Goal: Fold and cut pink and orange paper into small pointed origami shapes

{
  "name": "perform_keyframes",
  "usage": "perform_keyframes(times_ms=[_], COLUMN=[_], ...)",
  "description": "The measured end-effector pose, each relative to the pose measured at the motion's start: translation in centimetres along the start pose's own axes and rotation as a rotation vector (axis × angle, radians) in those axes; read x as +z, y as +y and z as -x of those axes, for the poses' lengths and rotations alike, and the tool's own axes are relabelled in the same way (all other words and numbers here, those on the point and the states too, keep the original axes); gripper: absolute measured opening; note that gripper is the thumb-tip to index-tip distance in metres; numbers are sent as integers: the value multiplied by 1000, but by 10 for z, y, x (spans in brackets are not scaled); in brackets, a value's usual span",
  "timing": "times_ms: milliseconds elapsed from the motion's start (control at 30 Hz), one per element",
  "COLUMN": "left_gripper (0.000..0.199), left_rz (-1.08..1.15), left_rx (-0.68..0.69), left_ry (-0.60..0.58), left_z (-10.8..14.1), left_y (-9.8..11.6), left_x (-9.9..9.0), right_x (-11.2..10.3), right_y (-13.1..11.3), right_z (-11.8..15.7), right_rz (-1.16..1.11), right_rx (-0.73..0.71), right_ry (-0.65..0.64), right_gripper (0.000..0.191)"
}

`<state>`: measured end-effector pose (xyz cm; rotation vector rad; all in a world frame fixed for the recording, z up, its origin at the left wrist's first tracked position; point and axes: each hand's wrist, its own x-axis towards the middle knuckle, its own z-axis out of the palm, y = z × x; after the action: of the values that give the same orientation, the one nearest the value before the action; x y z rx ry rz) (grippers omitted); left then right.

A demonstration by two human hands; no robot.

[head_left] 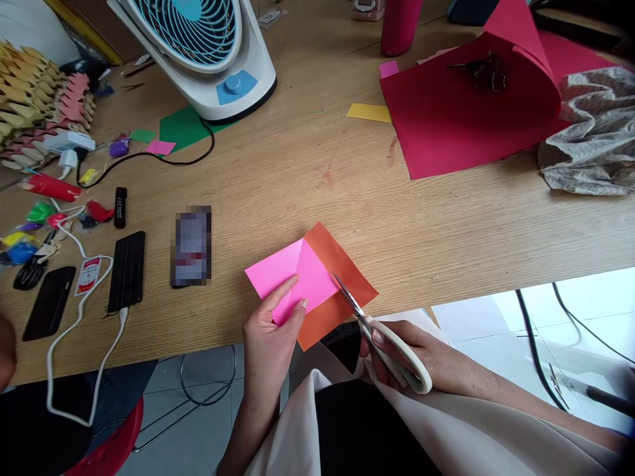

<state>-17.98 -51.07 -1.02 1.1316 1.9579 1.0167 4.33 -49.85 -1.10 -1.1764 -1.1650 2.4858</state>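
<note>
My left hand [272, 327] holds a pink paper square [292, 268] over a larger orange paper sheet [330, 254], thumb and forefinger lying on the pink one. Fold creases cross the pink piece. In my right hand [407, 350] is a pair of scissors [397, 350] with off-white handles. Its blades point up and left, the tips at the pink square's right corner, over the orange sheet. The blades look nearly closed. Both papers lie by the table's front edge, the orange one partly overhanging it.
A white fan [238, 86] stands at the back left on green paper [178, 129]. A phone [191, 248], a black power bank [126, 271] and a white cable [79, 317] lie left. Large red paper [446, 125] covers the back right, near crumpled grey fabric [590, 132].
</note>
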Motion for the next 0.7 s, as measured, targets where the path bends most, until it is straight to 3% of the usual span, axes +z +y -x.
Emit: perform_keyframes(times_ms=[700], left_gripper=[43], left_rz=[25], left_rx=[-15], left_ry=[-18], left_z=[5], left_y=[-1], left_x=[0], right_x=[5], right_y=[1], right_z=[0], right_rz=[25], right_rx=[19], right_ry=[57], right_gripper=[60])
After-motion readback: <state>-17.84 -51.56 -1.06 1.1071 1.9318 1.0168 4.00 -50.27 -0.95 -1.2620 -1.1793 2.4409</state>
